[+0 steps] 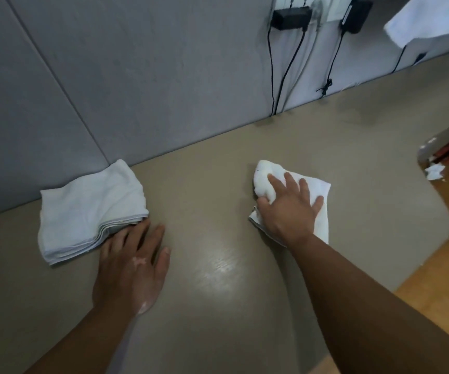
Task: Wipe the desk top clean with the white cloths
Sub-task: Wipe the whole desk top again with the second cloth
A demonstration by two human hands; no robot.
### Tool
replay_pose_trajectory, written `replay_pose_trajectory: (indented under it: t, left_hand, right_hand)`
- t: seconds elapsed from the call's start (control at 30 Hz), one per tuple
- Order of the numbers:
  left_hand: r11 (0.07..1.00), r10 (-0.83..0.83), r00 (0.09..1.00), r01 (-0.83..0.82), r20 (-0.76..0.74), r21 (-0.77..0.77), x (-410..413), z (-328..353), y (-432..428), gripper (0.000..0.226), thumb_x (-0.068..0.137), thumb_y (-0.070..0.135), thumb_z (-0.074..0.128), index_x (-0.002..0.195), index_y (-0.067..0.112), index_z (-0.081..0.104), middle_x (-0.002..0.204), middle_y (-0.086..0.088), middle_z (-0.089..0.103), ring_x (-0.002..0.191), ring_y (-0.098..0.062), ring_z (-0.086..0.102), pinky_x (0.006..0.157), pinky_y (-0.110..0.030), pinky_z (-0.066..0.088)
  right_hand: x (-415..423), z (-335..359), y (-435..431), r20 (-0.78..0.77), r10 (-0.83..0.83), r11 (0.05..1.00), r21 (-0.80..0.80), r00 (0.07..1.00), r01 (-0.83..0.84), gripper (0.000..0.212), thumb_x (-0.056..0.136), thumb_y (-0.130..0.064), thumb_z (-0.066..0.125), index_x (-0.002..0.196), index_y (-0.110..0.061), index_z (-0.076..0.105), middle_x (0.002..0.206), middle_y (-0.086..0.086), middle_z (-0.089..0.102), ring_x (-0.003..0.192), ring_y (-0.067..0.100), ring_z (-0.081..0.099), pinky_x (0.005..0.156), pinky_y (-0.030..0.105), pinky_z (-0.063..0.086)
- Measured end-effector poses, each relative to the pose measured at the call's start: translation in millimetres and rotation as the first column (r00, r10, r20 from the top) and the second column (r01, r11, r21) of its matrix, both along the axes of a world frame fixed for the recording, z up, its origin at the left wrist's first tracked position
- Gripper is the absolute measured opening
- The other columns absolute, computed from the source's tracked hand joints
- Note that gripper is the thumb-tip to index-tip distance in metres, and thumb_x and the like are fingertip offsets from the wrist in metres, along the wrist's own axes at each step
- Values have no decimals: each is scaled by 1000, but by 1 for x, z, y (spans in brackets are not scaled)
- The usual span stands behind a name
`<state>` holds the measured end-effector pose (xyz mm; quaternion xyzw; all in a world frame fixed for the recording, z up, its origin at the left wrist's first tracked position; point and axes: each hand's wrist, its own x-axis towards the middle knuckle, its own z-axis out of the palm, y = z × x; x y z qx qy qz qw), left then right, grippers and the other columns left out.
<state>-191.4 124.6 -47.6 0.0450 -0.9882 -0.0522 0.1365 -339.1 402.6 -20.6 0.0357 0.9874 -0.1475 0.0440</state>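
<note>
The beige desk top fills the lower view. A folded white cloth lies at the left, against the grey wall panel. My left hand rests flat on the desk with fingers apart, its fingertips slipped under that cloth's near corner. A second white cloth, partly bunched, lies right of centre. My right hand presses down on it with spread fingers, the thumb curled around the bunched end.
A grey padded wall panel stands along the desk's far edge. Black adapters and cables hang on the wall at the back right. The desk's rounded right edge drops to a wooden floor with white scraps. Another white cloth hangs top right.
</note>
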Motion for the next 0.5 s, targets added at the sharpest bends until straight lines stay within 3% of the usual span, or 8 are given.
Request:
replay_pose_trajectory:
  t: [0.07,0.13,0.3,0.4,0.5]
  left_hand:
    - [1000,-14,1000,15,-17,9,0,0,0,45,96,43,47,130,23,69,138,-8,62,119,-38,56,99,-53,43]
    - [999,-36,998,36,-51,13,0,-1,3,41,95,38,50,126,22,71,133,-9,64,114,-38,57,95,-53,44]
    - [991,-117,985,124,-125,48,-4,-3,10,34,92,26,50,112,13,75,119,-10,64,99,-39,62,78,-50,49]
    - [983,-142,978,158,-151,97,-17,1,15,33,90,22,48,105,9,74,118,-13,63,97,-40,62,79,-51,54]
    - [975,-125,986,143,-114,168,-34,4,36,35,92,26,47,109,9,72,127,-17,60,106,-43,59,90,-53,52]
  right_hand:
    - [34,-2,-19,-14,27,1000,16,1000,-27,62,95,-57,40,155,-46,36,169,-7,25,157,27,15,121,69,8]
    - [84,-1,-36,-108,139,990,22,984,-138,66,84,-57,43,148,-42,51,163,-3,41,153,31,31,117,73,19]
    - [195,-11,-28,-219,483,870,11,848,-492,79,63,-54,60,141,-43,58,159,-3,48,150,33,39,113,67,24]
    - [198,-18,8,-220,570,817,47,792,-575,80,63,-55,61,142,-45,57,159,-6,47,150,29,39,112,65,27]
    - [175,-19,43,-217,554,827,33,804,-561,75,72,-54,61,146,-45,54,162,-9,43,152,25,35,116,66,28]
